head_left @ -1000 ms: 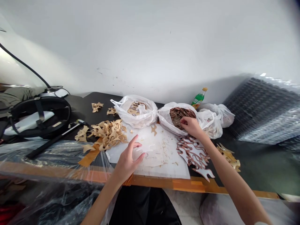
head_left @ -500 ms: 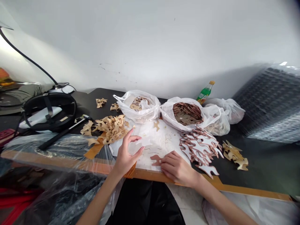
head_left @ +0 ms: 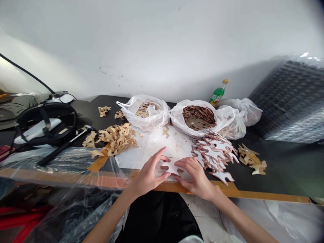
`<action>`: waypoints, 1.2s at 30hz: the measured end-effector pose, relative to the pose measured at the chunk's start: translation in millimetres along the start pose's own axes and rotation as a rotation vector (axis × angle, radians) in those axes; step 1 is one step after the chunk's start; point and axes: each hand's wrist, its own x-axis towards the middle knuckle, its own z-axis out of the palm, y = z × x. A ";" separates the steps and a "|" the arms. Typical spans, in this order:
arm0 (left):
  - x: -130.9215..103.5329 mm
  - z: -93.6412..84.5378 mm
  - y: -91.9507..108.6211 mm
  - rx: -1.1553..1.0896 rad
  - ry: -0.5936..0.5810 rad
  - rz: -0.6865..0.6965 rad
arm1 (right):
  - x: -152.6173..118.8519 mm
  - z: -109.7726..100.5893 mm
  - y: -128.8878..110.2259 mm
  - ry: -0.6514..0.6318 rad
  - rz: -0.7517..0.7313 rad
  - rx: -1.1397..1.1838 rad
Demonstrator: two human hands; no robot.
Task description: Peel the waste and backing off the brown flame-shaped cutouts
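Between my hands, near the front edge of the white sheet (head_left: 152,153), is a white wavy-edged piece (head_left: 170,167) over a brown one of which only edges show. My left hand (head_left: 150,173) pinches the white piece's left end between thumb and fingers. On its right end are the thumb and fingers of my right hand (head_left: 194,175). A heap of white-faced brown pieces (head_left: 217,153) lies right of my right hand. To the left is a heap of tan peeled-looking pieces (head_left: 117,136).
Two white plastic bags (head_left: 159,123) (head_left: 177,118) of pieces stand behind the sheet. A green bottle (head_left: 218,94), tied bags (head_left: 234,130) and a wrapped dark stack (head_left: 291,101) are at the right. Headgear (head_left: 48,123) and a black-handled tool (head_left: 63,145) lie left.
My left hand has moved right and down with the white piece, bringing it over the brown piece. My right hand has shifted its fingers to the white piece's right end. The view has shifted slightly.
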 end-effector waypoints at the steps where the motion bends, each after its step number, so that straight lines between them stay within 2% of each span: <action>1: -0.1 0.7 -1.7 -0.015 -0.008 -0.006 | -1.2 0.7 0.0 0.004 0.007 0.010; 4: -1.8 2.3 -5.9 -0.004 -0.023 -0.008 | -3.4 1.9 0.0 0.000 0.025 0.038; 13: 0.5 4.6 -5.5 0.271 -0.027 0.043 | 0.5 4.1 1.0 -0.083 0.064 -0.017; 36: 3.8 5.9 -14.4 0.309 -0.069 -0.011 | -0.1 4.7 4.2 -0.118 0.156 0.025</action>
